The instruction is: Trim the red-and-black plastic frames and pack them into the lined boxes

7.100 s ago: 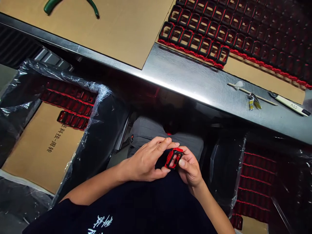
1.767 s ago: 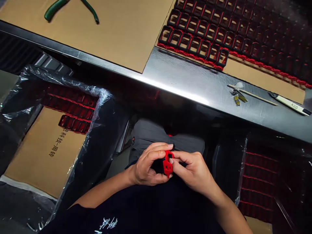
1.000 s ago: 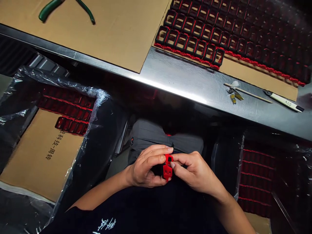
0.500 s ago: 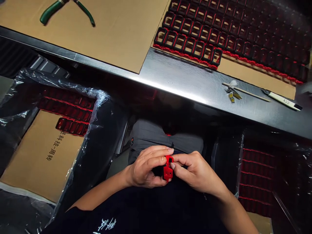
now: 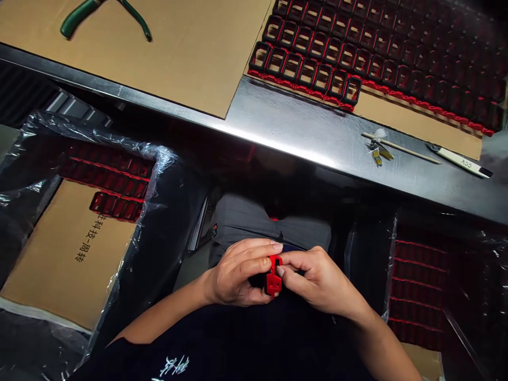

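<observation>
Close to my body, above my lap, I have a small red and black plastic housing (image 5: 273,283). My left hand (image 5: 244,272) is closed round it, fingers along its upper side and thumb beneath. The fingertips of my right hand (image 5: 313,275) are pinched together at the dark opening in its upper part, touching its right edge. Whether a small piece sits between those fingertips is hidden. Many black and red housings (image 5: 291,66) of a like kind stand in rows on the bench at the upper right.
Green-handled pliers (image 5: 79,17) lie on a cardboard sheet (image 5: 178,58). A thin stick (image 5: 413,149), small metal pieces (image 5: 377,153) and a white-handled cutter (image 5: 462,161) lie along the steel bench (image 5: 286,127). Plastic-lined bins flank me, holding rows of housings (image 5: 119,205) on the left and more housings (image 5: 416,296) on the right.
The housing has tilted very slightly in my fingers. Both hands keep nearly the same grip and place, and the view has shifted a little.
</observation>
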`<state>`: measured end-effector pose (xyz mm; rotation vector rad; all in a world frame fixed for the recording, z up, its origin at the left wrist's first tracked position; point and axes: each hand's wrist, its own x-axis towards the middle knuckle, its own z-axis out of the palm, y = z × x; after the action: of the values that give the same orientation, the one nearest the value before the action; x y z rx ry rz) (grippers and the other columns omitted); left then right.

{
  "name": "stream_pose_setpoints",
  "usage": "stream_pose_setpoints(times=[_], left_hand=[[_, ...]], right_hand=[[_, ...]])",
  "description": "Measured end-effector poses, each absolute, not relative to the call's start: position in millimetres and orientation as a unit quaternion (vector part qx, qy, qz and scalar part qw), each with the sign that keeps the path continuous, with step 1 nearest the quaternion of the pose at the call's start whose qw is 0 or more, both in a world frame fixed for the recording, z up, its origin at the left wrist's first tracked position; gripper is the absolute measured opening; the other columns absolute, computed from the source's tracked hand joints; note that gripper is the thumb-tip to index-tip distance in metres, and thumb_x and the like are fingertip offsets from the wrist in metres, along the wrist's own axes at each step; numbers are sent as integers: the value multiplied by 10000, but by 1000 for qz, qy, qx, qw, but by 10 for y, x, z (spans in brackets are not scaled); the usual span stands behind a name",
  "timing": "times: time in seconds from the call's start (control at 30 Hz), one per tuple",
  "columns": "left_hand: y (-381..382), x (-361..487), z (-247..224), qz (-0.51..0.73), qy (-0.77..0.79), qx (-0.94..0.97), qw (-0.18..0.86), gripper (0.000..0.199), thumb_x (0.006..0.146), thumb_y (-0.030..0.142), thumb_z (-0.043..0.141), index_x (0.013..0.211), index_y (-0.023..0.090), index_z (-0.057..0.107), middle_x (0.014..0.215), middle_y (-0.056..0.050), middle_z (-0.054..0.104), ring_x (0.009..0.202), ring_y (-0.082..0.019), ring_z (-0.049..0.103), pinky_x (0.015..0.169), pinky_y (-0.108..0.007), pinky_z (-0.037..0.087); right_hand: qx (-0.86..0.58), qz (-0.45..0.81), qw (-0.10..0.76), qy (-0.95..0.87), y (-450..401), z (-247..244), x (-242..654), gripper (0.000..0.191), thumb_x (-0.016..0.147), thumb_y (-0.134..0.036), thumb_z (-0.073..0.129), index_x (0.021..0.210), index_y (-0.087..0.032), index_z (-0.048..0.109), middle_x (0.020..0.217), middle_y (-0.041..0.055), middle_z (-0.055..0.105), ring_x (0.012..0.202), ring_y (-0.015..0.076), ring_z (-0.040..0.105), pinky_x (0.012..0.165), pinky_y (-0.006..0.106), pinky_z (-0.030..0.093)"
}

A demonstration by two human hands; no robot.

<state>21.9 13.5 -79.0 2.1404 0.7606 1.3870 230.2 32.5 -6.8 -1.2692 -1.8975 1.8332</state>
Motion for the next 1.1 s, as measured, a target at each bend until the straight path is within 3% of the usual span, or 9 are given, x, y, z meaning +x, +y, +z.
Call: stream_pose_setpoints(times=[0.33,0.6,0.87,1.1], left_hand=[[137,208,-743,500,279,791,214,504,839,310,779,1239,131,529,1085,-188,777,1094,-243,744,880,-362,657],[130,196,-743,499,277,789,230,551,843,336,778,1285,156,502,1102,-176,778,1083,-253,752,858,-375,666],[132,196,-736,501,273,795,204,470,832,316,784,1189,133,540,1072,-183,780,1070,-252,755,868,-349,664],[122,192,-764,503,272,789,226,566,837,330,786,1295,154,506,1119,-176,776,1077,-251,756,863,-382,671]], right_hand=[[-428,637,110,-631,324,-132,2287,230,931,-202,561,751,-154,696,608,-51,577,526,65,422,547,195,333],[-413,634,100,-646,331,-103,2328,217,959,-231,555,866,-163,739,585,-68,518,505,61,380,522,187,318],[-434,638,118,-625,301,-143,2257,223,916,-190,574,729,-158,691,600,-54,585,520,62,426,543,192,334],[-423,637,104,-636,309,-97,2287,227,933,-193,557,748,-159,684,568,-73,471,513,61,361,526,194,306]])
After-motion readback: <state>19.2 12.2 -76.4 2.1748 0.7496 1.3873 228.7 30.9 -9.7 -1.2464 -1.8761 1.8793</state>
